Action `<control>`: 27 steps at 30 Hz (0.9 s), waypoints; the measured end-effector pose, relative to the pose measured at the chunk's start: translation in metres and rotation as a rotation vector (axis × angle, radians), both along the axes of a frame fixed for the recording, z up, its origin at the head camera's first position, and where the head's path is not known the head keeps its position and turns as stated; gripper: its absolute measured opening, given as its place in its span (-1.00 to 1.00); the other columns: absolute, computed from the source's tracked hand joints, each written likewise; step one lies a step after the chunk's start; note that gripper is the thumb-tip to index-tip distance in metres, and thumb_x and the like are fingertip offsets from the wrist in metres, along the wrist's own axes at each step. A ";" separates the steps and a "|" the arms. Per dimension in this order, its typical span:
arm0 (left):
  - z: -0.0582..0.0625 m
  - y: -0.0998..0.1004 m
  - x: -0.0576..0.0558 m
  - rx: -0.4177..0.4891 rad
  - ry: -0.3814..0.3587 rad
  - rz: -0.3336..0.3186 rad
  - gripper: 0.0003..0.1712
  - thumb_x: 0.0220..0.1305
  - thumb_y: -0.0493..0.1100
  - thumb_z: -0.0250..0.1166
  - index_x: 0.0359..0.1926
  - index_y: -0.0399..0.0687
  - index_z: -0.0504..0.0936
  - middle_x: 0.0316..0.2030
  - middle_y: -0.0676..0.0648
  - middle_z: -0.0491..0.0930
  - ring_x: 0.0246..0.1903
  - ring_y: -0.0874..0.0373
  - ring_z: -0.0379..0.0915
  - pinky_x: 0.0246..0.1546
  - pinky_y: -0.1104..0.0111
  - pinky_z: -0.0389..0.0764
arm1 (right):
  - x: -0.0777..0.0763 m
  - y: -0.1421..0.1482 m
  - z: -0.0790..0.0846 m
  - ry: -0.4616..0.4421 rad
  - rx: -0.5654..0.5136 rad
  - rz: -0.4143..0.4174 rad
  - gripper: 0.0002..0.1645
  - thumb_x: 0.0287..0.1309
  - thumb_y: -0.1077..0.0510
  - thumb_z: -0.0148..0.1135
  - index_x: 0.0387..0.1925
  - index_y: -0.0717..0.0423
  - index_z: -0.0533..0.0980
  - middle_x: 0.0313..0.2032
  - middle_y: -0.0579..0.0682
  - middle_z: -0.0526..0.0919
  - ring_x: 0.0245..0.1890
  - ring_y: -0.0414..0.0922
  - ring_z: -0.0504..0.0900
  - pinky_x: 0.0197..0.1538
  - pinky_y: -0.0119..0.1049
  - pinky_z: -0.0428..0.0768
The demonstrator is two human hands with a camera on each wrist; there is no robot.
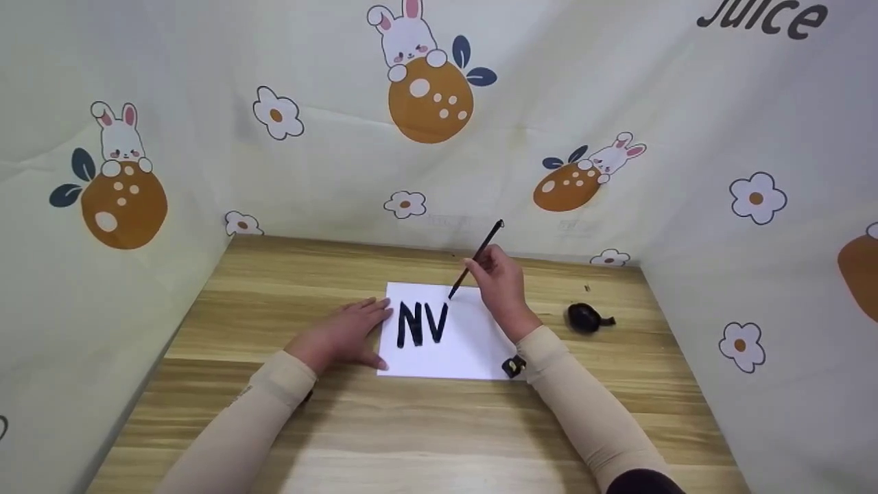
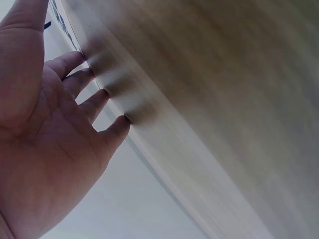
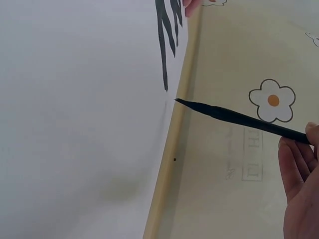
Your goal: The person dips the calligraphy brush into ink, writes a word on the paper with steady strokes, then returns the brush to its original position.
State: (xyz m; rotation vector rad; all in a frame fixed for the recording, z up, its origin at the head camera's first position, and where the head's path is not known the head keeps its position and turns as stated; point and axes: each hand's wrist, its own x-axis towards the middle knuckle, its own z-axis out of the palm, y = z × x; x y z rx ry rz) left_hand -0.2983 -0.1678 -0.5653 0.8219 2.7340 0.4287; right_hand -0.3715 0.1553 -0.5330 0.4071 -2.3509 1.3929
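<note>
Right hand (image 1: 504, 283) pinches slim black brush (image 1: 485, 243), tip near black "V" (image 1: 442, 322) on white rectangular paper (image 1: 470, 343), toward back edge of wood-grain bench (image 1: 274, 295). Left hand (image 1: 348, 334) spread at paper's left edge. Round black pot (image 1: 583, 318) near right edge.

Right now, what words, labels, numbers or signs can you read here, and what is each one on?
"NV": black letters on the white paper.
"Juice": dark print on the patterned cloth, partly cut off by the picture's edge.
Faint boxed print low on the cloth: too unclear to read.
Tiny marks on the left sleeve: too small to read.
</note>
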 end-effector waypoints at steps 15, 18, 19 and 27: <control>0.000 -0.001 0.001 0.008 -0.004 0.012 0.36 0.16 0.41 0.63 0.73 -0.18 0.23 0.74 -0.20 0.11 0.71 -0.30 -0.06 0.62 -0.34 0.11 | 0.013 0.001 0.006 0.101 0.147 0.032 -0.83 0.40 0.22 0.53 -0.23 0.07 0.62 -0.32 -0.09 0.76 -0.26 -0.17 0.76 -0.16 -0.19 0.80; 0.000 -0.001 0.001 -0.003 -0.002 0.012 0.36 0.17 0.43 0.61 0.74 -0.17 0.22 0.74 -0.19 0.09 0.72 -0.29 -0.06 0.63 -0.32 0.10 | 0.015 0.000 0.005 0.116 0.163 0.055 -0.84 0.40 0.26 0.53 -0.23 0.07 0.63 -0.30 -0.08 0.77 -0.24 -0.16 0.78 -0.13 -0.20 0.82; 0.000 -0.001 0.000 -0.004 -0.001 0.011 0.36 0.18 0.43 0.61 0.74 -0.17 0.22 0.74 -0.20 0.10 0.71 -0.29 -0.06 0.63 -0.32 0.10 | 0.016 0.000 0.005 0.118 0.165 0.061 -0.84 0.40 0.26 0.53 -0.23 0.07 0.63 -0.29 -0.08 0.78 -0.24 -0.16 0.79 -0.12 -0.21 0.82; 0.001 -0.001 0.001 -0.009 -0.010 0.013 0.37 0.17 0.44 0.61 0.74 -0.17 0.22 0.75 -0.18 0.09 0.72 -0.28 -0.08 0.63 -0.31 0.08 | 0.020 0.001 0.002 0.130 0.192 0.071 -0.84 0.42 0.21 0.52 -0.20 0.06 0.63 -0.27 -0.09 0.78 -0.23 -0.19 0.79 -0.10 -0.23 0.82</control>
